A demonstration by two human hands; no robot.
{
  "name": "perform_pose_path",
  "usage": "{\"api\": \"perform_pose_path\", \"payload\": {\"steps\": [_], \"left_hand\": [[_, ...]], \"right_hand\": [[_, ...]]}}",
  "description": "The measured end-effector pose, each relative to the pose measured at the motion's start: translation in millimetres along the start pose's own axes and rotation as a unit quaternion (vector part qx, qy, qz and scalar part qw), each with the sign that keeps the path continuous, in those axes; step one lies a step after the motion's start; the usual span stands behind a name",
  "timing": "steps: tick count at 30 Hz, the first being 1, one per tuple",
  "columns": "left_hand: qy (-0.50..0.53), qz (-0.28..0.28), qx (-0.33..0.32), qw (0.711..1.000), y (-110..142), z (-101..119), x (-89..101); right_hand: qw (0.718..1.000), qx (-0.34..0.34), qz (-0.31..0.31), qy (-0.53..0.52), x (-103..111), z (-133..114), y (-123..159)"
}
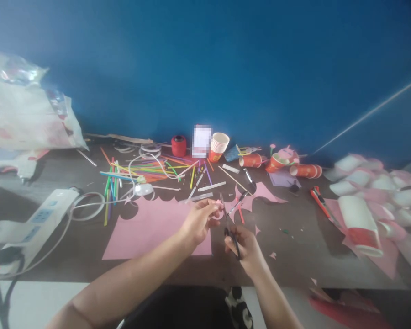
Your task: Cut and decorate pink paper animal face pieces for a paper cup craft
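Observation:
Between the fingertips of my left hand (202, 221) is a small piece of pink paper (219, 205), pinched over the table. My right hand (245, 249) grips the black handles of a pair of scissors (235, 244), whose blades point away from me and meet the edge of that piece. How far the blades are apart is too small to tell. Under my left forearm lies a large pink sheet (150, 228) with scalloped cuts along its far edge. Pink offcuts (265, 194) lie beyond the scissors.
Coloured sticks (150, 170) and a white cable (102, 205) spread over the left side, near a power strip (44, 219). Stacked paper cups (219, 144) stand at the back. To the right are a red utility knife (322, 203), a paper cup (359, 226) and piled white-and-pink cups (359, 176).

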State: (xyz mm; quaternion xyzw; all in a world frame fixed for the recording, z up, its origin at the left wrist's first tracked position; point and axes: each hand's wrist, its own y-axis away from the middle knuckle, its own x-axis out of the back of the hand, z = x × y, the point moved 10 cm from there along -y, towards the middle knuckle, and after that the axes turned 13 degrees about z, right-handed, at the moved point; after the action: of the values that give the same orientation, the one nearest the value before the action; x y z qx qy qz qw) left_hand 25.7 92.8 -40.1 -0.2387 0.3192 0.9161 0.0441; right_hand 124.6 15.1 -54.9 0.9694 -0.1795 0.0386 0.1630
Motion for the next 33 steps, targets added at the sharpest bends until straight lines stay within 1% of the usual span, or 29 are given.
{"api": "perform_pose_path", "payload": {"steps": [5,9,14,18,24,27,33], "left_hand": [[-0.018,-0.008,-0.004,1.0,-2,0,0.5],[-0.037,-0.017,-0.016,0.999,-3,5,-0.1],[-0.062,-0.022,-0.032,0.997,-2,11,-1.8],[-0.069,-0.027,-0.044,0.996,-4,16,-3.1],[-0.084,-0.039,-0.049,0.994,-2,25,-8.0],[-0.089,-0.046,-0.05,0.994,0,29,-11.0],[-0.081,-0.046,-0.05,0.994,0,32,-11.6]], "right_hand": [[1.0,-0.011,0.008,0.015,0,-5,0],[0.999,-0.021,0.01,0.028,2,0,-2],[0.999,-0.011,0.014,0.047,7,4,-7],[0.997,0.005,0.026,0.073,10,-4,-9],[0.994,-0.002,0.017,0.104,12,-19,-8],[0.995,-0.003,0.003,0.104,11,-23,-8],[0.996,-0.005,0.01,0.092,11,-24,-10]]}}
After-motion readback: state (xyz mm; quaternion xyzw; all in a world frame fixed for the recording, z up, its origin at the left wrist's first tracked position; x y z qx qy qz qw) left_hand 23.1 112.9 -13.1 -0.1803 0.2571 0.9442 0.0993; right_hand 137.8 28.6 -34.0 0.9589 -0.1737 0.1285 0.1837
